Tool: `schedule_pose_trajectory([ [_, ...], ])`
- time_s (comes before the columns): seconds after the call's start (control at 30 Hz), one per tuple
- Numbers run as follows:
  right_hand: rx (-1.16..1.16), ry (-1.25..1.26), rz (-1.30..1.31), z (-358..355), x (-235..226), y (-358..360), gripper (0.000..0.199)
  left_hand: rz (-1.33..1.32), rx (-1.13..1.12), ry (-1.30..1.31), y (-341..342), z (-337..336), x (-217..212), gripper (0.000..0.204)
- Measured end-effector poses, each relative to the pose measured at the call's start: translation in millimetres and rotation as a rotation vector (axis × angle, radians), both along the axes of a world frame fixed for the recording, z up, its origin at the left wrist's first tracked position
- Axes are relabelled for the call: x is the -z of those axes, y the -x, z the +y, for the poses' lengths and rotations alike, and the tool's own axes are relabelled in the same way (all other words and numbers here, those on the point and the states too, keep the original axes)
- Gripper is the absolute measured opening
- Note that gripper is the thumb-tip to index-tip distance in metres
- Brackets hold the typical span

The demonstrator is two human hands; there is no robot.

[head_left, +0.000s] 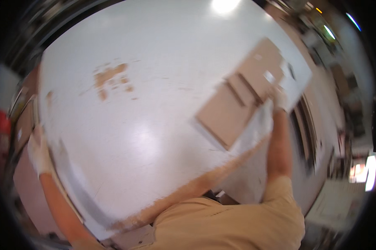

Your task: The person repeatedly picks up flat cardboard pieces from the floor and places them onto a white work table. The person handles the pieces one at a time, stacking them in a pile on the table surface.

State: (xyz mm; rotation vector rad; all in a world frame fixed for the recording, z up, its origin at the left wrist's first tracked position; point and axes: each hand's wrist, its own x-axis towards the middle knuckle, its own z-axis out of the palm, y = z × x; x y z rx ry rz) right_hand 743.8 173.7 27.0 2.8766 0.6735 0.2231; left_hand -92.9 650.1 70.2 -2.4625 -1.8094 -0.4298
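A flat brown cardboard piece, with dark slots or strips across its middle and a small white label, lies slantwise on the right part of a white tabletop. My right hand, in a pale glove, is at its right-hand edge; the fingers look closed over that edge, though motion smears them. Far to the left, my left hand, also in a pale glove, is by the table's left edge, beside a brown panel. Blur hides whether its fingers grip anything.
Worn brown patches mark the tabletop, and its near edge is scuffed brown. Beyond the right edge stand dark-edged flat boards. A red object is at the far left. Blurred shelving or stacked goods line the right.
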Motion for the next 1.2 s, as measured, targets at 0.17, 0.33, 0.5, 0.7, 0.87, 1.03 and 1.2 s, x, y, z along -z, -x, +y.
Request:
schedule_pose_trajectory([
  [0.17,0.054,-0.654,-0.158,14.7,-31.6,89.5,0.048,0.193,-0.402,-0.098,33.4,64.7,-27.8,0.06],
  [0.33,-0.496,-1.031,0.558,161.9,-8.1,173.7,0.054,0.041,-0.408,-0.224,103.4,127.5,56.0,0.056],
  [0.5,-0.523,-1.006,1.613,371.3,26.7,407.7,0.043,-0.06,-0.221,0.119,41.3,91.3,13.7,0.065],
  [0.7,-0.065,-1.19,2.131,556.0,13.5,639.1,0.047,-0.095,0.146,-0.083,7.6,37.6,34.8,0.064],
  [0.87,-0.211,-1.046,2.375,572.1,26.8,672.8,0.038,-0.827,-0.401,0.073,-21.6,11.9,14.3,0.06],
  [1.03,-0.405,-1.306,2.134,409.3,-16.6,672.5,0.055,-1.809,-0.094,0.368,4.5,-2.3,67.6,0.048],
  [1.2,-0.785,-0.993,2.014,260.6,-29.2,541.5,0.097,-2.151,0.107,0.779,-56.0,-129.6,-1.6,0.043],
])
